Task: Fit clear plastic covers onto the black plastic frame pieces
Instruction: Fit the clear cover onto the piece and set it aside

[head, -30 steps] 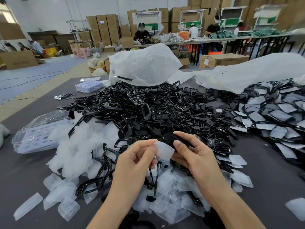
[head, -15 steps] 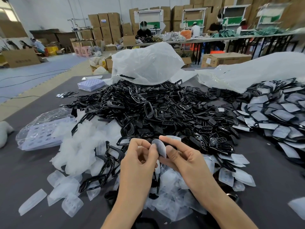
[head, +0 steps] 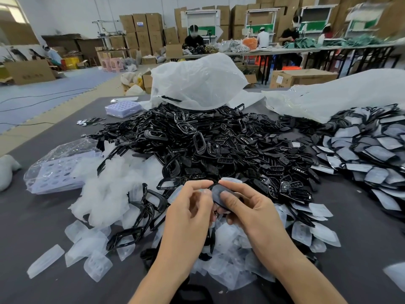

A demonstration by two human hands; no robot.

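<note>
Bright, even light fills the hall, and a window [head: 16,15] at upper left is blown out. Shadows on the grey table [head: 32,227] are faint. Small glints dot the glossy black frame pieces [head: 197,145]. Straight lines bow near the edges, and the far right background is smeared.

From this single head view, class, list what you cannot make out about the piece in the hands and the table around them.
Head view: the rim of the black frame piece, and so its fit; the left hand and right hand cover it.
Head view: the clear piece at the right is cut off by the picture's edge.
Head view: the label on the far cardboard box is too small.
</note>
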